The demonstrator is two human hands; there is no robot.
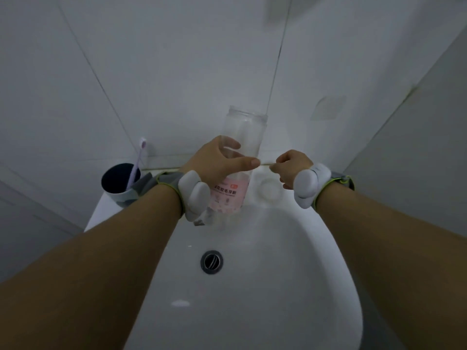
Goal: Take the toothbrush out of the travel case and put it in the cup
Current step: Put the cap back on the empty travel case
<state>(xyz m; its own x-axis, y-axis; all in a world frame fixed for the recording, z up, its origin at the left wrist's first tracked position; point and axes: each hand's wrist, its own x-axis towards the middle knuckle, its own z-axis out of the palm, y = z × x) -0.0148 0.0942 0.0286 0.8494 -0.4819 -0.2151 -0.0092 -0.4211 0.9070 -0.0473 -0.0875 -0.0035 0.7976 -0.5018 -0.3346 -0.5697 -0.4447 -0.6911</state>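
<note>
toothbrush in the cup, case in the left hand

the left hand (222, 162) is wrapped around a clear tube-shaped case (238, 157), thumb across the front and fingers curled behind it. the case stands upright above the back edge of the sink (252, 286), its top end open and its lower part carrying a pink label with printed characters. no toothbrush can be made out inside the case; its clear upper half looks empty.

the right hand (293, 168) is just beside the case, to its right, with the fingers curled in loosely. the thumb and forefinger are drawn together near the left thumb tip, but blur hides whether they pinch anything, so i cannot tell if this hand holds something. below it, on the sink's back ledge, lies a round clear lid (269, 189), apart from the case.

both wrists wear grey bands with white padded pieces on the back.

the toothbrush (137, 162) is pale purple and stands in a dark cup (118, 183) at the back left corner of the sink ledge, well apart from the hands. its head points up and leans toward the white tiled wall (177, 72).

the drain (211, 261) sits in the middle of the white basin, between the two forearms.
</note>
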